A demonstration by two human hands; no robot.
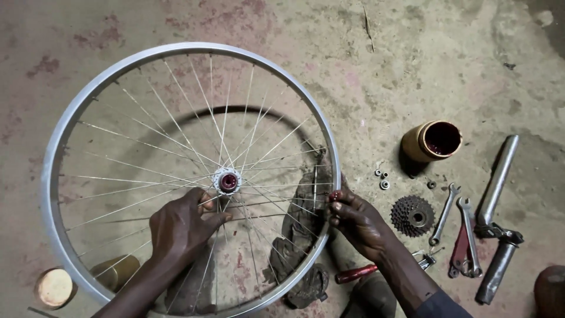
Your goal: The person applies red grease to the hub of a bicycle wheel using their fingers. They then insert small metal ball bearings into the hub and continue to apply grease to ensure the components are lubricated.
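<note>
A silver spoked bicycle wheel [176, 50] is held up over the concrete floor. Its hub [227, 181], smeared with dark red grease, sits near the middle. My left hand [182, 227] reaches through the spokes just below the hub, fingers curled on the spokes beside it. My right hand [359, 221] grips the rim at its right side, fingertips stained red.
On the floor to the right lie an open tin of dark red grease [434, 141], small nuts [384, 179], a gear cassette [413, 215], spanners [456, 227], a metal pipe tool [497, 176] and a red-handled tool [356, 274]. A dirty rag [297, 235] and a tin [56, 287] lie under the wheel.
</note>
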